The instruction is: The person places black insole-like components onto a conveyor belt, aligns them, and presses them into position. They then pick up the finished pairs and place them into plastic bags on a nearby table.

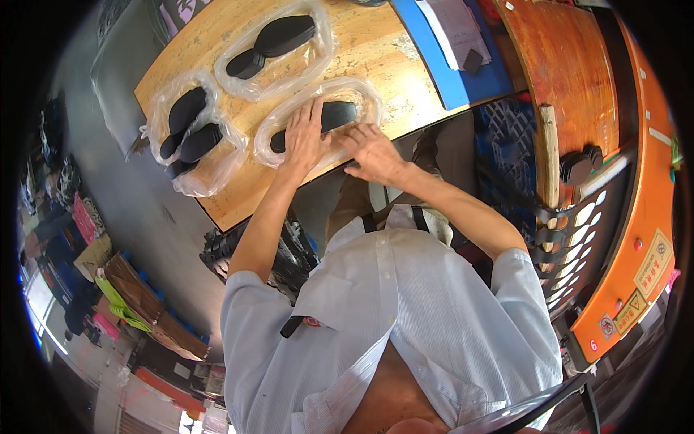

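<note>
A stack of black sole-shaped pieces (pixel 338 114) lies in an open clear plastic bag (pixel 369 90) near the table's front edge. My left hand (pixel 306 139) rests flat across the middle of these pieces, its fingers stretched away from me. Just to its right, my right hand (pixel 374 153) has bent fingers on the near rim of the same bag, with the thumb toward the table edge. The fingertips are partly hidden, but the hand appears closed on the plastic. Farther off, more black pieces (pixel 285 36) sit in a second clear bag (pixel 325 54).
At the left, a third clear bag (pixel 217 177) holds several black pieces (pixel 189 108). A blue board (pixel 444 83) with papers (pixel 455 32) borders the wooden table (pixel 390 54) on the right. Beyond stand a reddish wooden surface (pixel 571 65) and an orange machine panel (pixel 640 210).
</note>
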`<state>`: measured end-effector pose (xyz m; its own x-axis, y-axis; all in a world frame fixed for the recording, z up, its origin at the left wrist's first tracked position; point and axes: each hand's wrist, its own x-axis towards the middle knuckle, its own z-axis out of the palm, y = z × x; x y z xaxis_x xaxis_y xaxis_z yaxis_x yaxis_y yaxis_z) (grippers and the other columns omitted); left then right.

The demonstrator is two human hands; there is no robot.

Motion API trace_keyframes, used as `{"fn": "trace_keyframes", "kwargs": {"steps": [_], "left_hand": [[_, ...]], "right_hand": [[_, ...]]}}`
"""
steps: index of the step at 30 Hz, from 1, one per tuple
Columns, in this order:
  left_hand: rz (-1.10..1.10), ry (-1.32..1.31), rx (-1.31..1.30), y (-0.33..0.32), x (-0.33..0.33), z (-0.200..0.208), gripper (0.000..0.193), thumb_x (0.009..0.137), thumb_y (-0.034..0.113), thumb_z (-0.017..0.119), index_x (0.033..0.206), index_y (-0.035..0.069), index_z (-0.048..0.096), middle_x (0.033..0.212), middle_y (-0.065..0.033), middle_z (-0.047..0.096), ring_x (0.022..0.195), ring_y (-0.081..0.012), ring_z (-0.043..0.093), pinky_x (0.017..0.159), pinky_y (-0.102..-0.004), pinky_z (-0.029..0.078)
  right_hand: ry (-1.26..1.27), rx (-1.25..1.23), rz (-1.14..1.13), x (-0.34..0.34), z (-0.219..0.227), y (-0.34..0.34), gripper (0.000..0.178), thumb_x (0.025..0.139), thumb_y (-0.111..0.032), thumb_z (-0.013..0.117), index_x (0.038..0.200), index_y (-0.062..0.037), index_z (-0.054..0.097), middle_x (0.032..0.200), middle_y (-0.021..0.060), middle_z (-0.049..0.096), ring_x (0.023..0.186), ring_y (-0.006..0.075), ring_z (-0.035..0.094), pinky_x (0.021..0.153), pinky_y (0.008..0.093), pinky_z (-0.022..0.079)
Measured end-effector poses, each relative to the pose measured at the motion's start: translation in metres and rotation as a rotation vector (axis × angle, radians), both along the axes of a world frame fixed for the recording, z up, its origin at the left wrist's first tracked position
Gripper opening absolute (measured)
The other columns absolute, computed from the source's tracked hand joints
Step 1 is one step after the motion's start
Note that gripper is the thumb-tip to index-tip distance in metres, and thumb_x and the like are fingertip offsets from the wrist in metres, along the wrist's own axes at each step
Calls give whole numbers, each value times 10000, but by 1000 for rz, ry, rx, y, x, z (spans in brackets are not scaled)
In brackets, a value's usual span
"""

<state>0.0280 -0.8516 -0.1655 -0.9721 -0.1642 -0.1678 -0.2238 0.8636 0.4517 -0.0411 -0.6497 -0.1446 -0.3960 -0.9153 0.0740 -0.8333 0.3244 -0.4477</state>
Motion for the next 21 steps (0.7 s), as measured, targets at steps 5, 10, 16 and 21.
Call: {"fn": "trace_keyframes", "kwargs": {"steps": [5, 10, 16, 21], "left_hand": [[-34, -32, 5, 0, -5, -4, 827, 787, 126, 828, 1504, 17, 431, 1428, -215, 530, 1337, -427, 496, 1150, -485, 415], [-25, -16, -27, 1, -8, -5, 826, 750, 126, 839, 1472, 27, 450, 1364, -210, 550, 1294, -429, 511, 1133, -492, 425], [-21, -13, -72, 5, -7, -1, 864, 732, 119, 875, 1474, 29, 440, 1362, -201, 552, 1302, -411, 517, 1120, -483, 456], [47, 4, -18, 6, -8, -4, 838, 724, 132, 866, 1456, 34, 470, 1350, -222, 572, 1289, -440, 521, 1118, -495, 436]], "right_hand": [[148, 60, -37, 23, -44, 3, 263, 817, -161, 662, 1027, -17, 729, 1152, 119, 699, 1129, 258, 620, 1007, 375, 461], [67, 84, -56, 26, -56, 5, 227, 832, -153, 645, 1016, -41, 717, 1120, 118, 702, 1116, 255, 627, 994, 371, 463], [82, 130, -119, 29, -54, 3, 221, 825, -155, 644, 1008, -55, 717, 1081, 112, 701, 1099, 257, 629, 984, 362, 458], [93, 81, -132, 30, -60, 4, 214, 828, -151, 637, 1002, -48, 708, 1080, 120, 703, 1089, 263, 632, 975, 366, 463]]}}
